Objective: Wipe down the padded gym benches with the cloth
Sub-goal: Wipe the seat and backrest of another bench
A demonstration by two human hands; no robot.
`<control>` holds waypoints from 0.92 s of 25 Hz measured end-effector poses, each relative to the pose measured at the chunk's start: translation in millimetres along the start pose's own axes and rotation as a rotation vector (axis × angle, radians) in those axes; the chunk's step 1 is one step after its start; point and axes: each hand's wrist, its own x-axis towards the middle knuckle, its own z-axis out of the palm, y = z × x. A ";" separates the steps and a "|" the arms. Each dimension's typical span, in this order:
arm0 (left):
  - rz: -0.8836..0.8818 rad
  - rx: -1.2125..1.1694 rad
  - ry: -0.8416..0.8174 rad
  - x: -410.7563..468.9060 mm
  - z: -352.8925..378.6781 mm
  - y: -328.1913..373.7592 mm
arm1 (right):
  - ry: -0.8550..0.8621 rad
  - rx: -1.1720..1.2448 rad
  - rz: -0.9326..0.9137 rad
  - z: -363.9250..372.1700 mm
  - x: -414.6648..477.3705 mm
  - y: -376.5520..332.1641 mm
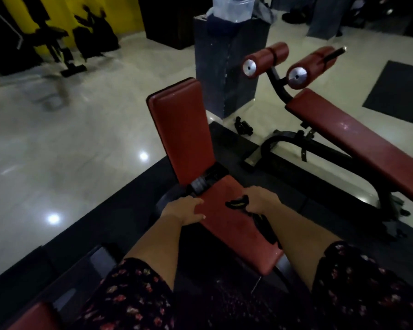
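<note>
At the far left, toward 9 o'clock, the pale floor (57, 151) shines with spots of lamp light, and a yellow wall (81, 10) stands at 11 o'clock behind dark, blurred machines. Low at 7 o'clock is a dark flowered sleeve (134, 289).

The left hand (184, 209) lies released on the left edge of the red seat (234, 232). Its fingers are stretched over the pad and grasp nothing. From the far end of this seat a red backrest (184, 129) rises toward 12 o'clock.

Just right of the left hand, the right hand (262, 198) rests on the same seat and grasps the dark cloth (236, 203). The cloth is bunched at 9 o'clock of this hand, touching the pad, and a loose part goes under the wrist toward 6 o'clock.

A dark pillar (224, 67) stands at 12 o'clock behind the backrest. At 2 o'clock is a second bench (358, 144), long and sloped, with two red rollers (265, 58) at its upper end. A black mat (396, 89) lies at the right edge.
</note>
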 end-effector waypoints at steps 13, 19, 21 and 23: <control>0.116 0.136 -0.072 169.1 -85.4 -19.9 | 0.080 0.188 0.116 -53.6 135.3 47.0; 0.227 0.200 -0.138 224.9 -64.2 -8.2 | 0.012 0.281 0.300 -24.9 165.7 85.4; 0.298 0.254 -0.191 243.0 -55.0 -5.9 | -0.050 0.287 0.371 0.6 167.1 93.4; 0.353 0.281 -0.239 272.7 -46.7 -2.9 | -0.069 0.327 0.446 20.8 165.0 100.9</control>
